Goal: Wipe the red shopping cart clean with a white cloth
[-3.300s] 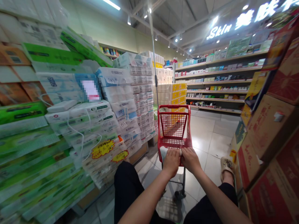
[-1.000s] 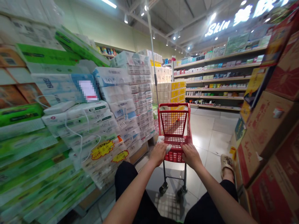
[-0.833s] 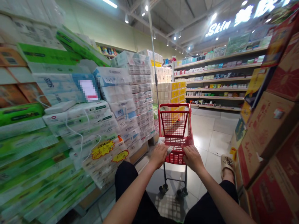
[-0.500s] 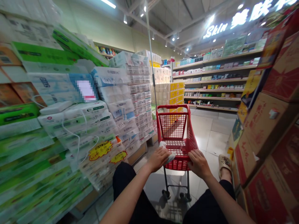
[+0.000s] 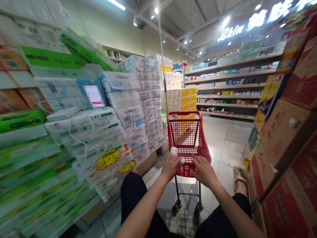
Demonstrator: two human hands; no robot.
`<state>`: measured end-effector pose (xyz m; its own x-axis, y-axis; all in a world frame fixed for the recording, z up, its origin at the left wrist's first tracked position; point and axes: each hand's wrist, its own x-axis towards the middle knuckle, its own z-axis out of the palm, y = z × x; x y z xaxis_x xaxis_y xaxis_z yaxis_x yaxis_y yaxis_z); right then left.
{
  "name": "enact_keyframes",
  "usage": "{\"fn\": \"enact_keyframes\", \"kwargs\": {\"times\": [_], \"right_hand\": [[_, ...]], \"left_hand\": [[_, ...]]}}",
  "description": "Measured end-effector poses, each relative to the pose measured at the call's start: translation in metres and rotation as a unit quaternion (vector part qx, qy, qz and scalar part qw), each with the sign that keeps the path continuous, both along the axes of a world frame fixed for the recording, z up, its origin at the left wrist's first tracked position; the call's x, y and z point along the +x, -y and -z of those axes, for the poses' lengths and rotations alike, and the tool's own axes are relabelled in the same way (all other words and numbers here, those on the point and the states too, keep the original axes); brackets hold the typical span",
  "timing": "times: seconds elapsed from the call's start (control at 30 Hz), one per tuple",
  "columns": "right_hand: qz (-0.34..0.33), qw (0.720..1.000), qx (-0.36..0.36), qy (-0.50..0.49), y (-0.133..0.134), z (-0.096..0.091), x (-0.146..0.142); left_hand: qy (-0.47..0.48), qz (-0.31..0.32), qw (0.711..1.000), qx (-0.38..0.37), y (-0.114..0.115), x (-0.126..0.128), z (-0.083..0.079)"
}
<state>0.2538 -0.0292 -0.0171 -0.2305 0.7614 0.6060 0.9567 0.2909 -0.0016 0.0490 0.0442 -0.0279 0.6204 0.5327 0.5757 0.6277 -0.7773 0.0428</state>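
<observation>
A small red shopping cart (image 5: 205,147) with a mesh basket stands in front of me on dark metal legs with wheels. My left hand (image 5: 170,166) is closed on a crumpled white cloth (image 5: 173,151), pressed to the near left corner of the basket rim; whether it is fabric or tissue I cannot tell. Beside it, my right hand (image 5: 204,172) is at the near rim, its fingers stretched over the edge and the thumb lower and apart. No separate object shows in that hand.
Wrapped tissue packs (image 5: 128,109) are stacked along the left, with yellow price signs (image 5: 108,159). Cardboard cartons (image 5: 284,132) line the right side. Stocked shelves (image 5: 228,87) stand at the back. A thin pole (image 5: 163,66) rises by the cart. My shoe (image 5: 240,177) is beside the cartons.
My right hand has shifted left along the near rim, closer to my left hand, and its fingers have loosened. The left hand stays on the cloth at the left corner. The cart's wheels have turned.
</observation>
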Motion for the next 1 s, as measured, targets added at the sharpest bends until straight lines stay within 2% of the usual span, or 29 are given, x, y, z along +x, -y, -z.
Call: {"fn": "enact_keyframes", "kwargs": {"times": [0.17,0.37,0.5,0.6,0.8,1.0], "right_hand": [[-0.001,1.0,-0.026,-0.012,0.0,0.004,-0.028],[-0.017,0.999,-0.025,-0.025,0.012,0.004,-0.018],[-0.027,0.999,-0.016,-0.032,0.015,0.003,-0.019],[-0.034,0.999,-0.016,-0.038,0.012,0.003,-0.022],[-0.039,0.998,-0.013,-0.056,0.01,0.005,-0.022],[-0.031,0.999,-0.005,-0.045,0.013,0.005,-0.018]], "left_hand": [[-0.004,-0.003,1.0,0.003,0.02,0.008,0.002],[-0.009,0.048,0.999,-0.009,0.032,0.005,0.005],[-0.046,0.104,0.993,-0.018,0.02,-0.01,-0.007],[-0.072,0.121,0.99,-0.028,0.007,-0.021,-0.017],[-0.097,0.102,0.989,-0.047,-0.022,-0.029,-0.031],[-0.08,0.042,0.993,-0.072,-0.049,-0.016,-0.035]]}}
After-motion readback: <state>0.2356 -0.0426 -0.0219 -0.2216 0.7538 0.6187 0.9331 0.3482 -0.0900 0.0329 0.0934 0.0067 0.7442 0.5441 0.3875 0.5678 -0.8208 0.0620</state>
